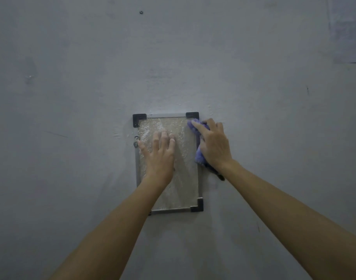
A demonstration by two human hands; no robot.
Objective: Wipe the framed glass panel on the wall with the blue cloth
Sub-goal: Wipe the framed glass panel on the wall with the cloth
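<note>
Two hands | left hand (160,152) spread flat on smeared glass panel (183,178) | right hand (214,144) presses blue cloth (199,156)

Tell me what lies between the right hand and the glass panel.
In the head view, the blue cloth lies under the right hand, pressed against the right edge of the glass panel.

Grey wall (76,57) filling whole view, paint looking matte and uneven, faint smudges and scuffs showing across it. Small dark screw or hole (141,12) sitting high up, left of centre. Paler rectangular patch (349,37) showing at upper right edge. Short dark mark (307,89) sitting at right, mid-height. Light staying dim and cool, falling evenly, brightening slightly toward centre. Floor, furniture, windows lying outside view.
</note>
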